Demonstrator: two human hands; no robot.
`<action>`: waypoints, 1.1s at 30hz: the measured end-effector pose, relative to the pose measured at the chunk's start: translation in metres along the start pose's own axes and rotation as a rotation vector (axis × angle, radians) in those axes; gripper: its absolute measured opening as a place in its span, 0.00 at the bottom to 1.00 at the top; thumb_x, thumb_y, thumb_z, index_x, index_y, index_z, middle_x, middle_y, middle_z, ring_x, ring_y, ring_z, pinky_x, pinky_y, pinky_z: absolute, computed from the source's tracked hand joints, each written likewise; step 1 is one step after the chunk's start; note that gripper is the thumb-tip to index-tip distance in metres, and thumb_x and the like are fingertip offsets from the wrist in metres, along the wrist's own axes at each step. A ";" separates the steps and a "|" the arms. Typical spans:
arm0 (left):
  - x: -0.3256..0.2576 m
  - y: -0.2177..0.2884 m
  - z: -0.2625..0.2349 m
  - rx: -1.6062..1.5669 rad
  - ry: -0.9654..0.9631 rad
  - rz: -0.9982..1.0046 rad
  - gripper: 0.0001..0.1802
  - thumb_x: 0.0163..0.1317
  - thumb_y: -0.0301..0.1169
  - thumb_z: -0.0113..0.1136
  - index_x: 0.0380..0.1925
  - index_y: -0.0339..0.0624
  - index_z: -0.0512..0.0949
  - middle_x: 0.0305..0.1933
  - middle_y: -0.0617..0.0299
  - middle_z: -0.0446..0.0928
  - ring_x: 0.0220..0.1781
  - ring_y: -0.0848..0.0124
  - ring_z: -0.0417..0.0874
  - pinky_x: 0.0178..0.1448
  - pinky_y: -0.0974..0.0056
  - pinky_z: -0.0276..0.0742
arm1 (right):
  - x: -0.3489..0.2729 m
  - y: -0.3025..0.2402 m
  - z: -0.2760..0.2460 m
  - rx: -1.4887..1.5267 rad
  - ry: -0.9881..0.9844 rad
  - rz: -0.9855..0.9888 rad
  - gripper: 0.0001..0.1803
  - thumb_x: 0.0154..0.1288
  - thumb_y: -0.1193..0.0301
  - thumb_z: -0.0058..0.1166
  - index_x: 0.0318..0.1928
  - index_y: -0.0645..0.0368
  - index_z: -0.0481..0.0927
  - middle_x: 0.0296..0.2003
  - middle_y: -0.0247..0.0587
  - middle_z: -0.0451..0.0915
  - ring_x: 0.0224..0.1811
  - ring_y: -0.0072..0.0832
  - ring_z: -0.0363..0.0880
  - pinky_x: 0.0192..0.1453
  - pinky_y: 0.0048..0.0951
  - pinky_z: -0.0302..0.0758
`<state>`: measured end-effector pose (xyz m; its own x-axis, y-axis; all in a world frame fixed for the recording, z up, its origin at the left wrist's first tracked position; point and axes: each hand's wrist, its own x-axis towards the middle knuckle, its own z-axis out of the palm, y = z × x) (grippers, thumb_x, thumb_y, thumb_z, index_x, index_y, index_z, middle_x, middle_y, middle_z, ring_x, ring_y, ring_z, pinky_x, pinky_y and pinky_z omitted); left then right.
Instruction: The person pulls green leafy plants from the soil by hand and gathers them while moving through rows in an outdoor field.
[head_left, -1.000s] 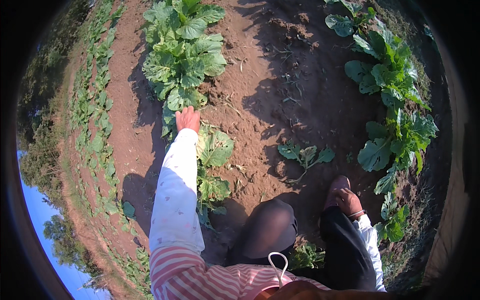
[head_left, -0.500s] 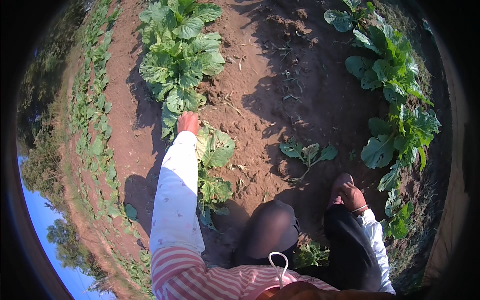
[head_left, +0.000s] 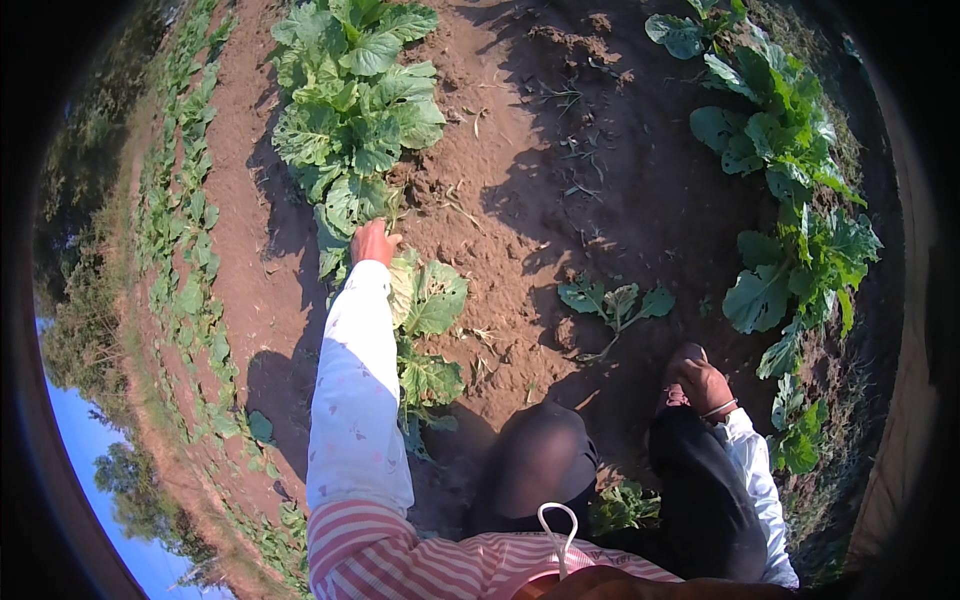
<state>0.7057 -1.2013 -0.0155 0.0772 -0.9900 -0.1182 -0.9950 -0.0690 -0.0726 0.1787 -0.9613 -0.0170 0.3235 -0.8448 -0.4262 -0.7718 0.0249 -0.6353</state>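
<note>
My left hand (head_left: pixel 374 243) reaches into the left row, its curled fingers among the stalks of a broad-leaved green plant (head_left: pixel 350 203). What those fingers grip is hidden by the hand and foliage. Just below lie a yellowed leaf (head_left: pixel 401 292) and a green leaf with holes (head_left: pixel 437 298). My right hand (head_left: pixel 705 387), with a bangle at the wrist, is low at the right. Its fingers bend together against my foot (head_left: pixel 682 366), and anything within them is out of sight.
A bigger leafy plant (head_left: pixel 365 90) stands farther up the left row. Another leafy row (head_left: pixel 780 270) runs along the right. Between them, a few cut-looking leaves (head_left: pixel 615 305) lie on brown soil (head_left: pixel 500 200). My bent knee (head_left: pixel 535 465) is close below.
My left hand has shifted slightly, and the leaves around it have moved a little left. A pale stalk now shows just above its fingers. The right hand stays at my foot.
</note>
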 end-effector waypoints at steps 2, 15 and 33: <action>0.000 0.001 0.000 -0.078 0.003 -0.022 0.20 0.43 0.31 0.67 0.38 0.37 0.76 0.38 0.49 0.76 0.43 0.53 0.76 0.45 0.55 0.72 | -0.001 0.002 0.000 0.010 0.035 -0.033 0.06 0.55 0.70 0.49 0.33 0.56 0.76 0.28 0.47 0.74 0.32 0.45 0.74 0.37 0.39 0.72; 0.002 0.004 0.011 -0.626 0.099 -0.144 0.13 0.43 0.22 0.63 0.31 0.32 0.76 0.30 0.46 0.77 0.31 0.55 0.78 0.39 0.58 0.71 | -0.010 0.012 0.006 0.015 0.064 -0.029 0.06 0.55 0.71 0.49 0.32 0.58 0.74 0.29 0.47 0.72 0.34 0.46 0.73 0.37 0.39 0.72; -0.021 -0.011 -0.041 -0.276 -0.267 -0.129 0.18 0.47 0.29 0.62 0.40 0.46 0.72 0.46 0.58 0.75 0.49 0.61 0.75 0.60 0.51 0.58 | -0.006 0.006 0.008 0.003 0.018 0.016 0.07 0.55 0.71 0.49 0.34 0.58 0.75 0.30 0.47 0.72 0.36 0.46 0.73 0.38 0.39 0.72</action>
<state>0.7121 -1.1849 0.0283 0.1800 -0.9069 -0.3810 -0.9531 -0.2566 0.1604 0.1762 -0.9515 -0.0234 0.3012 -0.8536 -0.4249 -0.7750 0.0405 -0.6306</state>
